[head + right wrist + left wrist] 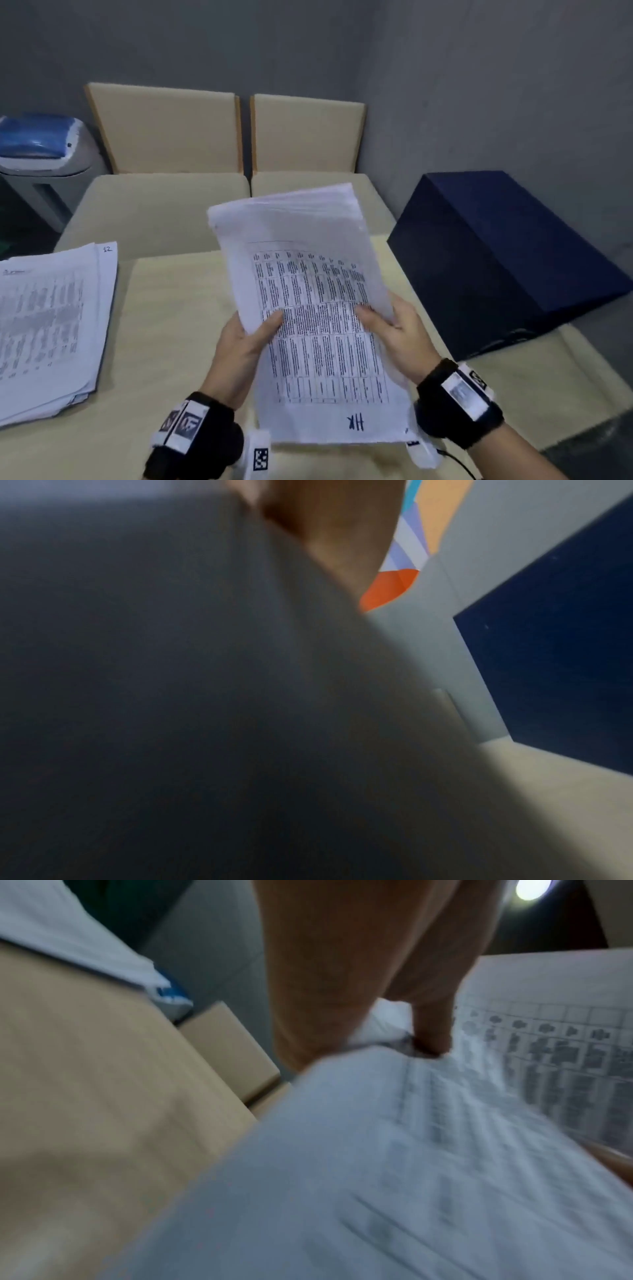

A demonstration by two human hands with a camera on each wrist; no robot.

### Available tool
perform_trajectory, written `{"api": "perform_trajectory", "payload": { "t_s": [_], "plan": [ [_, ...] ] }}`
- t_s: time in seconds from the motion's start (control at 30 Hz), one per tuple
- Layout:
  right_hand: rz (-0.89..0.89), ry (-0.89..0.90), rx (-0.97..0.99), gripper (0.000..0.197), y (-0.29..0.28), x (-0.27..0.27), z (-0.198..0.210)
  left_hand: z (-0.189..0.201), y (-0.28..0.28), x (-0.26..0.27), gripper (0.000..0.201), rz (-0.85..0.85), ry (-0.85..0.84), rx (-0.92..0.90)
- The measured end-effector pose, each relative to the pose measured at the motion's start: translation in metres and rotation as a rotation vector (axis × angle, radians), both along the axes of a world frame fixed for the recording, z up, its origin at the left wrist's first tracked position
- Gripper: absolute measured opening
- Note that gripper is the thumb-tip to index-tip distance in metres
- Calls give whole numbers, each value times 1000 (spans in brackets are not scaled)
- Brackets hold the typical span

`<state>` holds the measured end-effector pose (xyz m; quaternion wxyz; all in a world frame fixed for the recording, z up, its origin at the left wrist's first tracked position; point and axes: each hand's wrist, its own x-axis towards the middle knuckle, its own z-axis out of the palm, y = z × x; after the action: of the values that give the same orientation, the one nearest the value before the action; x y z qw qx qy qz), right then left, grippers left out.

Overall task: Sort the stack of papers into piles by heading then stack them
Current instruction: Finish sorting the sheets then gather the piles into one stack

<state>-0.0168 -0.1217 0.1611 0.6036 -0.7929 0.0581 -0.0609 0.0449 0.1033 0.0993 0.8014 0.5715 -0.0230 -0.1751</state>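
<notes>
Both hands are on the same thick stack of papers [308, 308], holding it up off the light wooden table [178, 342] and tilted away from the camera. The left hand [239, 346] grips the stack's left edge, thumb [270, 323] pressed on the top sheet and the other fingers hidden underneath. The right hand [397, 329] does the same on the right edge, thumb on top, rest of the fingers tucked behind the paper. The top sheet is a printed table, with "HK" handwritten near the bottom edge, upside down from this angle.

In the left wrist view it's pretty blurry, but you can make out the left thumb [430, 1031] pushing down on the gridded page [377, 1150]. The right wrist view is mostly the dark underside of the paper [171, 696], so nothing useful on the fingers there.

Over on the left side of the table, well apart from the held stack, sits a second pile of papers [44, 325], slightly fanned, with "12" written in the corner of one sheet. A dark blue box [496, 257] stands to the right, and two beige chairs [222, 144] are behind the table. A grey bin with a blue bag [37, 147] sits far left.
</notes>
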Motion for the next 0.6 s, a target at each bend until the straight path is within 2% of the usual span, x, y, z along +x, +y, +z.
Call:
{"api": "perform_trajectory", "payload": {
  "t_s": [0.1,0.17,0.27,0.37,0.43,0.5,0.57,0.6],
  "plan": [
    [-81,-160,-207,16,-36,-6,-4,1,-56,-25,30,225,-101,26],
    [-91,-157,-294,20,-66,-12,-10,-5,-93,-39,28,333,-90,19],
    [63,-29,-239,24,-126,-31,-25,-22,-136,-55,31,451,11,-26],
    [197,17,-367,19,-184,-64,-47,-39,-164,-73,33,521,152,-81],
    [181,-24,-439,18,-204,-86,-55,-47,-181,-91,35,542,209,-101],
    [73,-139,-413,19,-215,-105,-55,-52,-203,-111,36,543,281,-178],
    [-11,-227,-256,20,-219,-122,-51,-62,-220,-128,37,504,356,-226],
    [-16,-232,-172,21,-219,-129,-51,-64,-229,-136,46,473,414,-236]
  ]
}}
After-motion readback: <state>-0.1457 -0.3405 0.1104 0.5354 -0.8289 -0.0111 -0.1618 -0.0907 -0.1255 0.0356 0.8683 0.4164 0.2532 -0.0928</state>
